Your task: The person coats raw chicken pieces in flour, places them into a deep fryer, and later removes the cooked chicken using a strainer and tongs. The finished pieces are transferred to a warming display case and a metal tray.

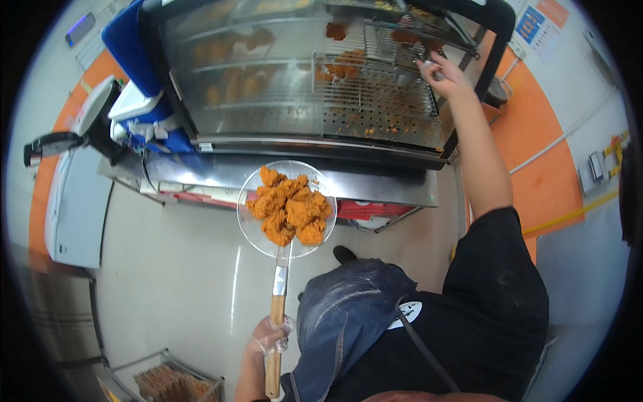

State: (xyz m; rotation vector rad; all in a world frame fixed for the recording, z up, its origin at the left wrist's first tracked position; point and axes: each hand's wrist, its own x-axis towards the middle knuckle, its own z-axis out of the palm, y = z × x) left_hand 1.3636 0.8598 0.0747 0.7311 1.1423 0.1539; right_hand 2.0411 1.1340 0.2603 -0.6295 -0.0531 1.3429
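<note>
My left hand (271,334), in a clear plastic glove, grips the wooden handle (277,306) of a round wire skimmer. Its mesh basket (246,226) carries a heap of fried chicken pieces (291,206), held out level in front of the warming cabinet. My right hand (444,75) reaches into the right side of the glass-fronted warming cabinet (251,120). Its fingers close around a metal utensil (429,70), blurred, possibly tongs. Just left of that hand are wire racks (371,93) with more fried chicken (346,63) on them.
Crumbs lie on the perforated cabinet floor (382,120). Below runs a steel counter (211,168). A blue-and-white container (145,115) stands left of the cabinet, with a white chest freezer (75,211) beyond it. A wire basket cart (166,374) sits at lower left.
</note>
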